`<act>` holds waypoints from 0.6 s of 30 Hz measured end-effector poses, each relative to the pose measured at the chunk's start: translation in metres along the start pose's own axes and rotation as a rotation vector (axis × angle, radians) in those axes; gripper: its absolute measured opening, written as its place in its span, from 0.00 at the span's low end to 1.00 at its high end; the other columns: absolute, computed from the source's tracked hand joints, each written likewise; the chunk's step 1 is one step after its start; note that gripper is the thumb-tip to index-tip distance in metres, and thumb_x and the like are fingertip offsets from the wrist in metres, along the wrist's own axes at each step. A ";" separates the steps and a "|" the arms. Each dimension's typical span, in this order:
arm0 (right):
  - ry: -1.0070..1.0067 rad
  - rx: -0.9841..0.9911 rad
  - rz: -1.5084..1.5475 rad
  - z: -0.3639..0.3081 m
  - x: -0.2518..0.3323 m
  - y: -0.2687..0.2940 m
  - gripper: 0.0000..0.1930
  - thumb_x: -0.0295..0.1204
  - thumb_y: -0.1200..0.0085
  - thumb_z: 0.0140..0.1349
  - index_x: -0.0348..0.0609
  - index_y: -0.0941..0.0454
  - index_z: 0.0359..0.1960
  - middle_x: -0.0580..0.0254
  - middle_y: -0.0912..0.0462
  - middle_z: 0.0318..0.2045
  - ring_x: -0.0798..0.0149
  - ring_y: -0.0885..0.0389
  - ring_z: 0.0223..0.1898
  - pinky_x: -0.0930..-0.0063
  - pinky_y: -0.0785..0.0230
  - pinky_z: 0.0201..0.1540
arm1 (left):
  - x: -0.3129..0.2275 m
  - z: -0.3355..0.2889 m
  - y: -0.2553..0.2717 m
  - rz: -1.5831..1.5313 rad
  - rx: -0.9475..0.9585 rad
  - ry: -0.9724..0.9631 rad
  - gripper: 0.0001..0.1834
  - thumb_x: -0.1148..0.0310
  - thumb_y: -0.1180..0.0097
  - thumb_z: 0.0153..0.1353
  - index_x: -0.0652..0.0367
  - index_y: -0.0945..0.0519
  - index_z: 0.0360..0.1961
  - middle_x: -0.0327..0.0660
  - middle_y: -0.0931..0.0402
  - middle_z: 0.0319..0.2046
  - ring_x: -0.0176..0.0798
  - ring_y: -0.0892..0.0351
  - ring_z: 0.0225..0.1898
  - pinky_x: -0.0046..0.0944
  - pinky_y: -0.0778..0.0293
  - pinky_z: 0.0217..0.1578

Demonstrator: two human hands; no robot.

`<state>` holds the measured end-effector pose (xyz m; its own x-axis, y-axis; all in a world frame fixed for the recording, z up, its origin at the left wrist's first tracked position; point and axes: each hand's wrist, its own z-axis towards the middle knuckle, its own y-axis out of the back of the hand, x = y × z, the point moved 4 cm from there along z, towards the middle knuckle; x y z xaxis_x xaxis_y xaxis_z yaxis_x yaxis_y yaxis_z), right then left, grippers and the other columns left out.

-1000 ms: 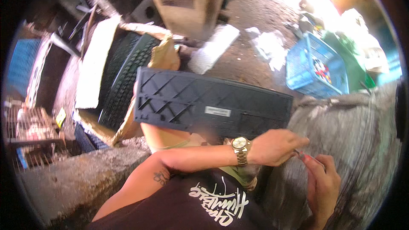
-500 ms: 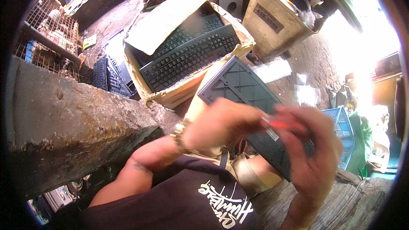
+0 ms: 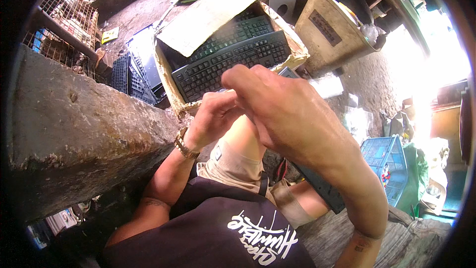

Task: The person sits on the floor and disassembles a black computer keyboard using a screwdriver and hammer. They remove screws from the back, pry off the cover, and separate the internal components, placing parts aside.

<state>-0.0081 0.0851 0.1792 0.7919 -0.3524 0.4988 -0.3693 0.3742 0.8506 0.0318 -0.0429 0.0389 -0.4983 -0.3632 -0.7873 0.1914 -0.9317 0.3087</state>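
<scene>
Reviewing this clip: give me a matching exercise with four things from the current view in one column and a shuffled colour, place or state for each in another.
Things:
1. wristwatch
2. plastic crate
3. cardboard box
4. tall bin

Descriptions:
A. holds black keyboards
B. tan, with a dark patch on its side
C. blue, toward the picture's right
D. gold-toned

Pairs: 1-D, 2-C, 3-A, 4-B

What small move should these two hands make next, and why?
I'd probably lower the right hand slightly toward the dark panel: in this view it overlaps the left hand, so anything pinched between them is hidden, and the right forearm covers much of the panel.
</scene>
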 end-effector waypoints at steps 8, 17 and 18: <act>0.001 0.191 -0.560 -0.008 0.031 -0.020 0.11 0.39 0.47 0.67 0.45 0.29 0.36 0.61 0.21 0.21 0.59 0.18 0.22 0.66 0.29 0.22 | 0.018 -0.037 -0.020 -0.195 0.118 0.241 0.13 0.71 0.36 0.58 0.59 0.18 0.45 0.47 0.18 0.44 0.45 0.17 0.46 0.39 0.24 0.47; 0.062 0.222 -0.837 -0.005 0.060 -0.036 0.13 0.39 0.48 0.65 0.40 0.25 0.40 0.63 0.19 0.24 0.67 0.17 0.24 0.74 0.29 0.24 | -0.011 -0.036 -0.019 -0.287 0.050 0.267 0.21 0.65 0.40 0.64 0.60 0.22 0.57 0.45 0.20 0.52 0.48 0.20 0.53 0.44 0.25 0.53; 0.064 0.209 -0.843 -0.005 0.062 -0.035 0.14 0.38 0.48 0.65 0.39 0.25 0.40 0.63 0.19 0.25 0.67 0.17 0.24 0.74 0.29 0.24 | -0.015 -0.036 -0.017 -0.420 0.028 0.347 0.21 0.65 0.41 0.64 0.60 0.23 0.57 0.45 0.20 0.52 0.48 0.20 0.54 0.44 0.26 0.54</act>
<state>0.0566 0.0541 0.1799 0.8649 -0.3900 -0.3160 0.2755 -0.1574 0.9483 0.0660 -0.0213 0.0263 -0.2176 0.0562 -0.9744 0.0114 -0.9981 -0.0601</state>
